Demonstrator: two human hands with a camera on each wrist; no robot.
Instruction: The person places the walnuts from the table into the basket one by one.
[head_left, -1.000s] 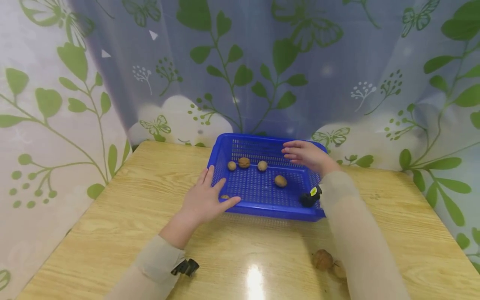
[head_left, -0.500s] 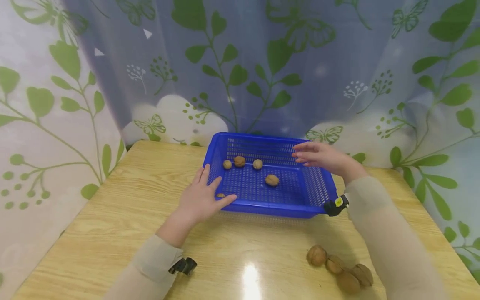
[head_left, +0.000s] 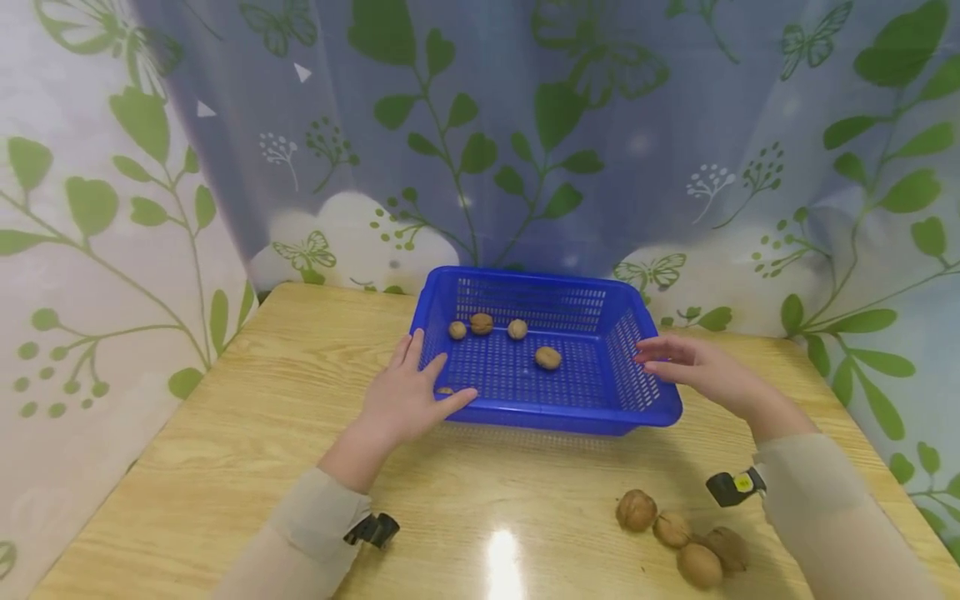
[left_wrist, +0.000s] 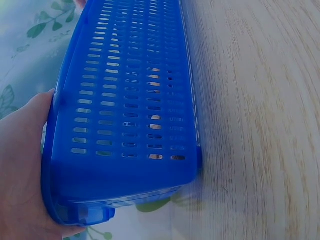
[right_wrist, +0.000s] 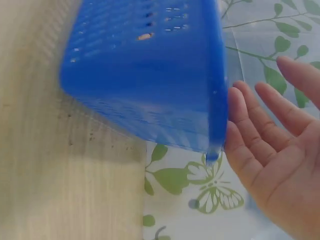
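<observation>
A blue plastic basket (head_left: 558,414) with slotted walls stands on the table, holding several walnuts (head_left: 547,358) spread over its floor. My left hand (head_left: 401,396) rests on the left front corner of the rim, its fingers spread. Beneath that hand's thumb, one walnut (head_left: 446,391) inside is mostly hidden. My right hand (head_left: 697,371) is over the basket's right rim, fingers loosely extended and nothing held. In the right wrist view its palm faces the camera and the fingertips (right_wrist: 235,97) are at the rim; whether they touch it I cannot tell.
Several more walnuts (head_left: 636,510) lie grouped on the wooden table (head_left: 450,500), in front of the basket on the right, near my right sleeve (head_left: 832,500). A leaf-patterned curtain (head_left: 495,125) hangs behind the table and along its sides.
My right hand has moved from above the basket's back right part rightward and toward me, to the right rim. The loose walnuts have come into fuller view. My left hand stays on the rim.
</observation>
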